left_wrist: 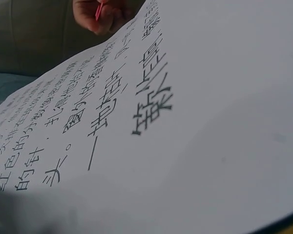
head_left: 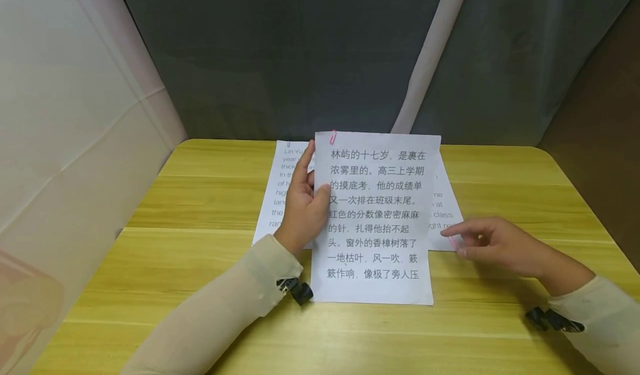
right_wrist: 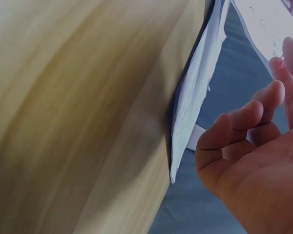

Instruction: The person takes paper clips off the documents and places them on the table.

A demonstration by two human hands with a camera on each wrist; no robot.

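Above the yellow table [head_left: 200, 286], left fingers [head_left: 303, 166] gripping a Chinese sheet [head_left: 375, 219], right fingers [head_left: 462, 231] pinching a pink clip [head_left: 453, 244].

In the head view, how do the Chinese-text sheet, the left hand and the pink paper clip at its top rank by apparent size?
1. Chinese-text sheet
2. Left hand
3. Pink paper clip, by far the smallest

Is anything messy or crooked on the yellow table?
Nothing is spilled or torn. The Chinese sheet, held by the left hand, sits tilted over the English sheets, hiding most of their text. The right hand pinches a pink paper clip.
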